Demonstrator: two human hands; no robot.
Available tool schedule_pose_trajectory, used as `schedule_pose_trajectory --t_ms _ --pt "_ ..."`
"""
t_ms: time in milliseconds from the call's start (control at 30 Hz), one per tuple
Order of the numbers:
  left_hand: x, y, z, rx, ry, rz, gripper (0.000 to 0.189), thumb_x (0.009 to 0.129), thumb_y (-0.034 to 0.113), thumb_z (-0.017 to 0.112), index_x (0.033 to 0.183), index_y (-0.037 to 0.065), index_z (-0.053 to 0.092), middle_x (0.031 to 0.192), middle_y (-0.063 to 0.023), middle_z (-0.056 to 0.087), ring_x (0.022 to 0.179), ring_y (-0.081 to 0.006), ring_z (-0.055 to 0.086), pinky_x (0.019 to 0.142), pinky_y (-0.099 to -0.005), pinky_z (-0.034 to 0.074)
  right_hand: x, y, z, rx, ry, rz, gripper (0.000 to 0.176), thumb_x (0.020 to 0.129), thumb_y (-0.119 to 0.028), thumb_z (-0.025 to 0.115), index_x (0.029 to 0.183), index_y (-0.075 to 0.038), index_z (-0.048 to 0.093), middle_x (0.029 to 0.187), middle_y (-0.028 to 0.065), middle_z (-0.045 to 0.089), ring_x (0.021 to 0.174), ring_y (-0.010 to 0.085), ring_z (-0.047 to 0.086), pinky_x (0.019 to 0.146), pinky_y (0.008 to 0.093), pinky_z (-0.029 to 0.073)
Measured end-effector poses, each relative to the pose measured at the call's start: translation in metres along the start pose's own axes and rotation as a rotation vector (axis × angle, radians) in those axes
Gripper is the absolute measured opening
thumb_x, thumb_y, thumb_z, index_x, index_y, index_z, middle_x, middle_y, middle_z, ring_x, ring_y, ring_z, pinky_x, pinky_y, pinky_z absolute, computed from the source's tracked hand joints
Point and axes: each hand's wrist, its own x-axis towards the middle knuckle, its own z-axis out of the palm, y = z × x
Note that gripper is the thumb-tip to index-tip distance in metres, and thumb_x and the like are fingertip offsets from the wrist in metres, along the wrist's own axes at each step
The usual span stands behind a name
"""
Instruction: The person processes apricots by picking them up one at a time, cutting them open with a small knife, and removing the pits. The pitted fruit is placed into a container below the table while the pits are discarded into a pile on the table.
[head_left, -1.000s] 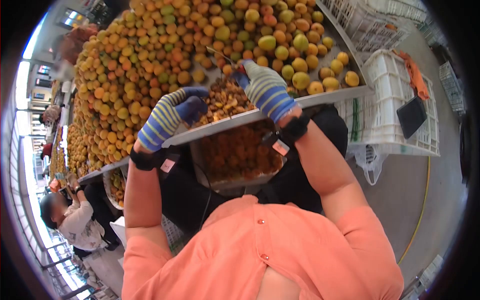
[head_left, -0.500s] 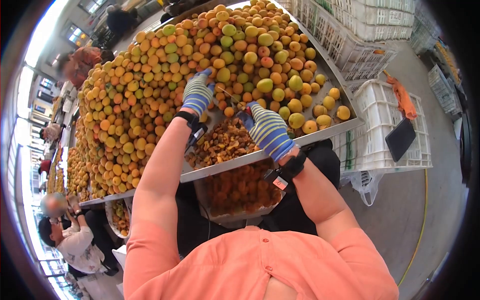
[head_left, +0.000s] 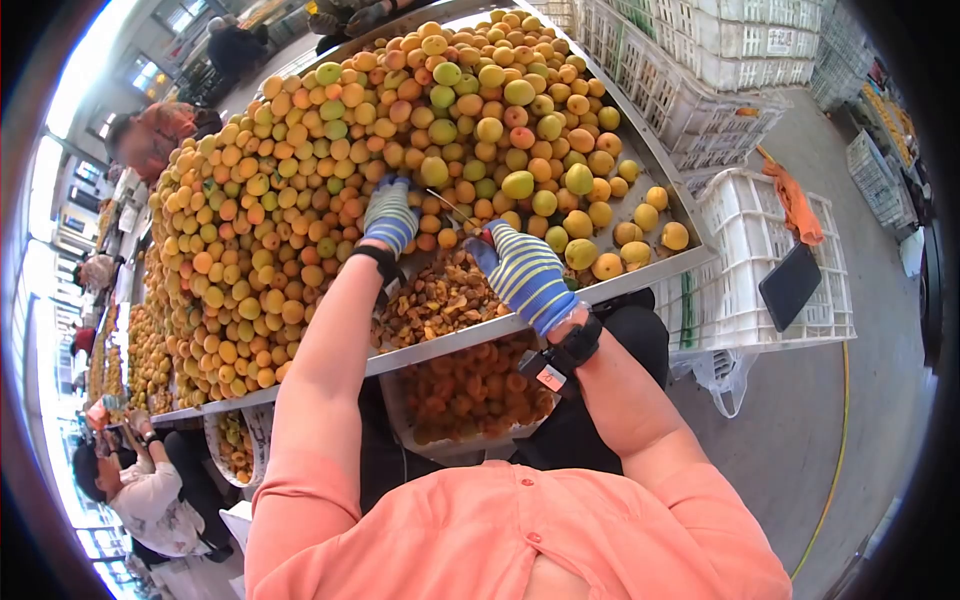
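Observation:
In the head view, my right hand (head_left: 525,275), in a blue and yellow striped glove, is closed on a thin-bladed knife (head_left: 450,207). Its narrow blade points up and left over the fruit; most of the handle is hidden in the glove. My left hand (head_left: 391,215), gloved alike, reaches down among the apricots (head_left: 290,190). Its fingertips are partly hidden, so whether an apricot is in them does not show. Between me and the whole fruit, a heap of brown-orange pitted or cut pieces (head_left: 445,295) lies at the near edge of the metal-rimmed table (head_left: 640,268).
Below the table edge, a container of orange pieces (head_left: 470,395) stands between my knees. To the right are stacked white crates (head_left: 690,90) and a nearer crate (head_left: 730,215) with an orange glove (head_left: 793,200) and dark tablet (head_left: 790,285). A co-worker (head_left: 150,495) sits at left.
My left hand has drawn slightly back toward me, its fingers now lower among the apricots. My right hand keeps the knife in about the same place. The whole view has shifted slightly.

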Motion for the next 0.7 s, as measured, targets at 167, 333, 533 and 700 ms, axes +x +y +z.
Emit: schedule_pose_trajectory --t_ms 167,333,533,700 --pt "-0.021 -0.031 0.034 -0.494 -0.005 -0.018 0.041 0.082 0.009 0.063 0.121 0.004 0.052 0.113 -0.018 0.06 0.1 -0.0344 0.059 0.086 -0.0372 0.049 -0.001 0.003 0.006 0.142 -0.017 0.019 0.035 0.091 -0.036 0.056 0.091 -0.001 0.056 0.071 0.0209 0.063 0.07 0.0397 0.061 0.061 0.0459 0.048" --pt "-0.05 -0.025 0.021 -0.356 0.0 0.114 0.044 0.08 0.01 0.066 0.122 0.007 0.054 0.118 -0.0143 0.056 0.106 -0.0325 0.057 0.09 -0.0368 0.047 -0.002 0.003 0.011 0.234 0.002 0.041 0.037 0.091 -0.035 0.056 0.092 0.001 0.054 0.073 0.0239 0.062 0.072 0.0422 0.06 0.062 0.0466 0.047" --pt "-0.048 -0.015 0.008 -0.199 -0.073 0.08 0.048 0.074 0.015 0.072 0.118 0.006 0.056 0.125 -0.0173 0.052 0.113 -0.0343 0.053 0.096 -0.0377 0.043 -0.001 0.007 0.015 0.209 0.028 0.053 0.033 0.089 -0.031 0.06 0.088 0.002 0.056 0.073 0.0235 0.061 0.071 0.0415 0.06 0.061 0.0449 0.047" --pt "-0.043 -0.017 0.017 -0.505 -0.02 -0.066 0.046 0.076 0.013 0.068 0.119 0.004 0.053 0.112 -0.0181 0.059 0.101 -0.0335 0.059 0.086 -0.0377 0.05 0.0 0.016 0.018 0.38 0.013 0.041 0.036 0.09 -0.035 0.058 0.09 0.001 0.056 0.075 0.0249 0.061 0.074 0.0437 0.059 0.062 0.0466 0.046"
